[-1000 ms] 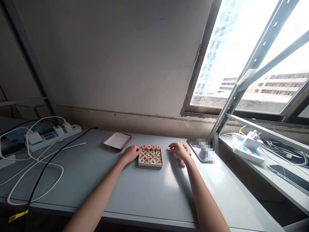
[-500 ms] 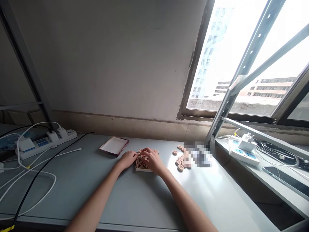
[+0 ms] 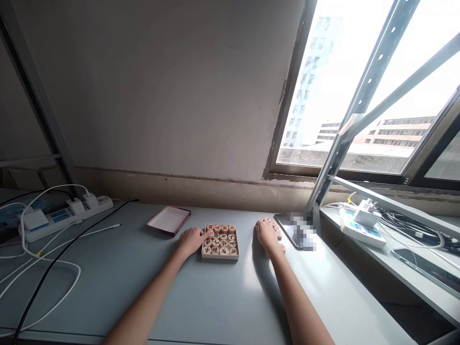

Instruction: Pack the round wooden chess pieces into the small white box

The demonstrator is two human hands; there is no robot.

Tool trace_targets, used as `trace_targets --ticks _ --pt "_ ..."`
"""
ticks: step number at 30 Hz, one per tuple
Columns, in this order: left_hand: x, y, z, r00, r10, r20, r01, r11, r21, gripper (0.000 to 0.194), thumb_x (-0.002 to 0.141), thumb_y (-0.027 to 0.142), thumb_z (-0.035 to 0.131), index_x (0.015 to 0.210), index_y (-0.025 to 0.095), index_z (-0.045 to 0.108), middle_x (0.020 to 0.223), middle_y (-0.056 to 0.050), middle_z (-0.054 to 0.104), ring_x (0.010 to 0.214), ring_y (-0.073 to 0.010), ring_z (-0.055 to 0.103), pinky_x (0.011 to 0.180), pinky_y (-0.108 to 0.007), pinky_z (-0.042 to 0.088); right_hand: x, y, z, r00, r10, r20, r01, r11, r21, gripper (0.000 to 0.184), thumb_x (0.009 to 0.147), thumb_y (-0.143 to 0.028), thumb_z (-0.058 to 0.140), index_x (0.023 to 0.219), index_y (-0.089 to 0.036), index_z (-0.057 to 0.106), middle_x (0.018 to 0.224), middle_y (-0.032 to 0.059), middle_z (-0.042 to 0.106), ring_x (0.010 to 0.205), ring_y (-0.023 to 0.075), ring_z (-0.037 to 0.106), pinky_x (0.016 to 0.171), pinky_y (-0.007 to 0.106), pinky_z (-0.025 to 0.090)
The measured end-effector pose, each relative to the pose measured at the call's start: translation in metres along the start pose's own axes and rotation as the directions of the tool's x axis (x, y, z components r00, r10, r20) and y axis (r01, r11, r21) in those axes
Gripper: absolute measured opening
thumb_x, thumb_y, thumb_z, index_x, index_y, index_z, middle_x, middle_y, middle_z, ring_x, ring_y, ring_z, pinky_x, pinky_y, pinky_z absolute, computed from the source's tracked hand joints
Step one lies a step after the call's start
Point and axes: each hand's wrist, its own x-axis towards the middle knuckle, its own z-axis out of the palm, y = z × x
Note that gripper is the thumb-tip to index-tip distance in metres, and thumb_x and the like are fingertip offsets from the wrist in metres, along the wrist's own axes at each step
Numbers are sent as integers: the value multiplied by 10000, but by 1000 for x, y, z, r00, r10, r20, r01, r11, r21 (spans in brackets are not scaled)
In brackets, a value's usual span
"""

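A shallow open box (image 3: 220,257) holds rows of round wooden Chinese chess pieces (image 3: 224,243), marked in red at the back and black nearer me. At its left edge is my left hand (image 3: 191,240), fingers curled outside and the thumb hooked over the rim. My right hand (image 3: 266,234) is to the right of the box, closed over a loose Chinese chess piece (image 3: 257,228) that its fingers mostly hide. More loose red-marked pieces (image 3: 278,233) lie beside and partly under this hand.
The box lid (image 3: 168,219) lies upturned at back left. A phone (image 3: 285,225), partly blurred out, is right of the loose pieces. Power strips (image 3: 66,215) (image 3: 361,232) and cables (image 3: 68,249) occupy both sides. A metal post (image 3: 345,129) rises at the right by the window.
My right hand has moved from above the box rightward to the loose pieces, closing over one. The box's contents are now uncovered. My left hand stays at the box's left edge.
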Motion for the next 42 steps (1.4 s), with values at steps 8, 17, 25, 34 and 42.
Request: trace_targets --ticks 8,17,25,34,42 --pt "4 -7 -4 995 42 94 -34 996 -82 557 839 578 270 580 180 561 535 -59 576 595 -201 547 533 -257 274 -14 -56 -7 842 -538 41 455 749 481 265 862 -351 502 1069 -218 602 1020 47 622 825 149 601 691 242 456" --pt "5 -10 -3 992 96 86 -89 993 -83 517 822 571 322 596 177 569 588 -53 587 580 -183 510 517 -255 239 -34 -87 22 799 -596 -87 602 784 155 183 886 -298 484 1036 -230 564 1036 54 579 858 156 565 779 301 363" --pt "8 -15 1 991 107 81 -101 992 -81 533 823 581 316 577 175 559 570 -42 580 558 -176 495 517 -258 237 -31 -86 22 799 -595 -85 600 800 33 160 887 -362 484 894 -218 554 846 25 619 818 180 519 740 308 301" --pt "8 -14 1 992 105 70 -102 994 -45 486 871 444 271 619 165 578 612 -76 615 587 -189 537 540 -257 269 -34 -88 22 793 -601 -99 601 798 -33 145 865 -297 521 979 -208 533 887 45 623 837 197 493 791 324 285" --pt "9 -17 2 985 141 96 -135 989 -66 473 870 427 267 604 174 565 618 -70 620 584 -189 530 538 -255 268 -34 -87 19 802 -596 -48 597 802 28 180 874 -325 506 1018 -217 525 880 48 657 838 202 516 792 332 280"
